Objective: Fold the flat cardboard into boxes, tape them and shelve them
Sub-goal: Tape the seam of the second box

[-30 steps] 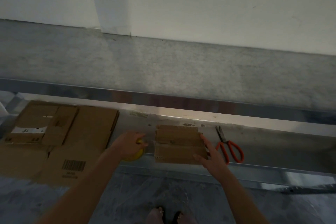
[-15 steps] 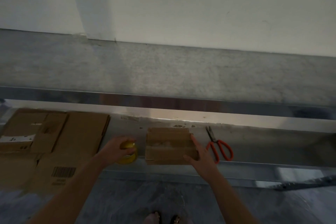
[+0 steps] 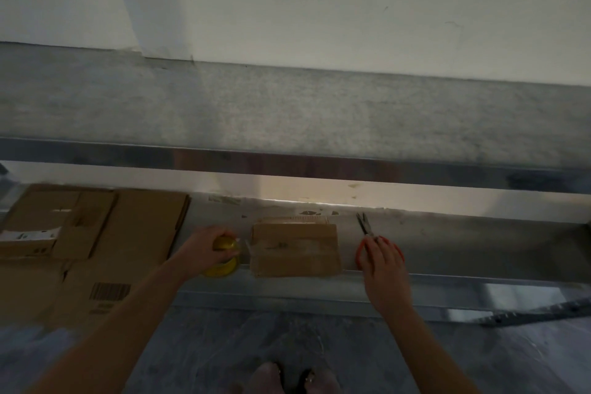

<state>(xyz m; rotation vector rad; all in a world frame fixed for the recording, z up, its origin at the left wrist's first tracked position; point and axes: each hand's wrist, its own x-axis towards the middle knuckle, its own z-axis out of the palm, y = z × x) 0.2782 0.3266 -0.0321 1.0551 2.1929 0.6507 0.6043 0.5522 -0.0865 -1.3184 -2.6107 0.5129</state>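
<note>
A small folded cardboard box [image 3: 294,249] lies on the lower metal shelf [image 3: 479,253], its flaps closed. Just left of it my left hand [image 3: 204,249] grips a yellow tape roll [image 3: 224,257], and a strip of clear tape runs from the roll toward the box's left edge. My right hand [image 3: 382,261] rests over the red handles of the scissors [image 3: 367,233], which lie right of the box with their blades pointing away from me. Whether the fingers hold the handles is not clear. Flat cardboard sheets [image 3: 96,243] are stacked at the left end of the shelf.
An upper shelf [image 3: 287,115] with a metal front rail runs across above the lower one, against a white wall. A dark perforated metal strip [image 3: 537,310] sticks out at the right below the shelf edge. My feet [image 3: 291,377] stand on the grey floor.
My right hand left the box's right side and moved right onto the scissors' handles. My left hand stays on the tape roll. The box's flaps now lie flat.
</note>
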